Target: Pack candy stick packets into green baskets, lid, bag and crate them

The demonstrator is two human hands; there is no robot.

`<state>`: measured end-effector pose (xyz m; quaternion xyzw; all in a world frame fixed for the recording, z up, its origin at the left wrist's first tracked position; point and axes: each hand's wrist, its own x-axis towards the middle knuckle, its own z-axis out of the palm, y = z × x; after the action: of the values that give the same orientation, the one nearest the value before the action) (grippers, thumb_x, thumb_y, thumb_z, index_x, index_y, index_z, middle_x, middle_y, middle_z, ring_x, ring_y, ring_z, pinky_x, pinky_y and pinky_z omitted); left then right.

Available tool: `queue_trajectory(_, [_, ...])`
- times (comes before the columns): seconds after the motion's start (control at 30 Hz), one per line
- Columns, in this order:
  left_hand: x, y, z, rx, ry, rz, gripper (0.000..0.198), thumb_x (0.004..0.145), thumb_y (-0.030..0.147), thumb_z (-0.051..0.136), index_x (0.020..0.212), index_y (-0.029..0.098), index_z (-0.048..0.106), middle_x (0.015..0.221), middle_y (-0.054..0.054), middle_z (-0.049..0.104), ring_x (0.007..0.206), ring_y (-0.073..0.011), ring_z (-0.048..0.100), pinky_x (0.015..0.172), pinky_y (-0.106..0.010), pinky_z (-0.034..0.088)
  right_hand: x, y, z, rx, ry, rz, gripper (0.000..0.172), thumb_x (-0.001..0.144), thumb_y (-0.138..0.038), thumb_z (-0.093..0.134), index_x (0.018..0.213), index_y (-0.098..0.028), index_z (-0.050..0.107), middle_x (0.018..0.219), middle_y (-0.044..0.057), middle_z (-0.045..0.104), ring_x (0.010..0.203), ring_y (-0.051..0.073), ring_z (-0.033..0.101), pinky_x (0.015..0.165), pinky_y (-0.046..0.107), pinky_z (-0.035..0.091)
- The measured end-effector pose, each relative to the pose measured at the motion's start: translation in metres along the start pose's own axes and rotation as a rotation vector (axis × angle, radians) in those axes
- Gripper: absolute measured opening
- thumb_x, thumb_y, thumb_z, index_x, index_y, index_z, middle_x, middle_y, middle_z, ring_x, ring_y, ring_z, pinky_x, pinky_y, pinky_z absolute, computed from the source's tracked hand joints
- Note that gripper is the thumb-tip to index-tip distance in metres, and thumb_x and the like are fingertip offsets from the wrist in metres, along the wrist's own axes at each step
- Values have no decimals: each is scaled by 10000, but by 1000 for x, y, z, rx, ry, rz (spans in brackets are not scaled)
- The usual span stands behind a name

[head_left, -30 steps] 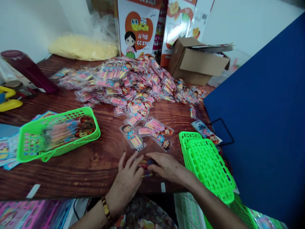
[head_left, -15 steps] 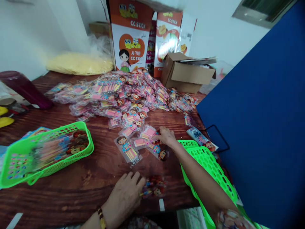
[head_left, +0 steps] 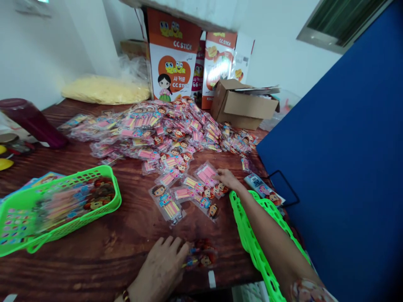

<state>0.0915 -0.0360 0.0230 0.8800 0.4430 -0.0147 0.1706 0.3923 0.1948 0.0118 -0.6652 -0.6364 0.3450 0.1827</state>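
Observation:
Near the table's front edge, my left hand [head_left: 163, 263] is closed on the ends of a few clear cartoon packets [head_left: 204, 259] with red-haired figures printed on them. Farther forward, my right hand [head_left: 229, 179] pinches the edge of a clear packet of pink sticks [head_left: 206, 173]. That packet lies on a loose group of similar ones. A packet with a dark-haired figure and yellow sticks [head_left: 170, 206] lies flat left of the group. Behind is a large heap of these packets [head_left: 163, 130]. My right fingertips are partly hidden.
A green basket [head_left: 117, 197] holding packets stands at the left. Another green basket [head_left: 252, 239] lies under my right forearm. Behind the heap are CC Stick cartons [head_left: 171, 63] and an open cardboard box [head_left: 242, 107]. A blue panel [head_left: 340, 159] bounds the right side. A dark red bottle [head_left: 37, 123] is at far left.
My right hand has shifted slightly right, and the packet of pink sticks now lies farther up and right, showing more packets beneath. My left hand stays on its packets. The camera view has tilted slightly.

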Motion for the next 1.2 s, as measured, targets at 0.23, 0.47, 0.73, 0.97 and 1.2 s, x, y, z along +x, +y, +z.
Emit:
queue_trajectory(0.23, [0,-1,5,-1,31,7,462,816,215,595,1259,280,481,1145,-56,606,1027,-247,561,919,-424,403,4,-10,11,-27,-36,27,270,604,-312,759,798,-150,663,687,-8,661,645,149,597,562,216,428])
queue_trajectory(0.47, [3,2,-10,-7,-4,13,409,826,220,580,1226,256,503,1128,-63,620,977,-231,578,870,-399,420,-12,-37,5,-138,-122,-52,255,779,-300,615,962,-136,681,739,0,673,694,166,625,608,229,446])
queue_trajectory(0.73, [2,5,-20,-28,-42,-12,437,828,212,585,1254,243,492,1157,-74,618,1030,-252,569,914,-424,423,-23,-79,33,-425,-196,-157,370,694,-334,758,1002,-171,635,1117,107,653,1071,264,577,902,351,382])
queue_trajectory(0.97, [2,5,-21,-47,-36,-17,424,839,267,597,1250,229,499,1148,-79,616,1016,-258,564,902,-437,429,-29,-73,31,-450,-152,-173,233,759,-321,687,944,-184,648,1075,87,650,1048,262,572,872,348,384])
queue_trajectory(1.2, [0,2,-16,-59,-3,7,431,849,265,584,1267,230,485,1134,-71,616,1009,-252,553,899,-427,421,-27,-89,19,-306,-271,-325,318,764,-267,659,1061,-155,628,969,11,680,841,177,596,738,248,445])
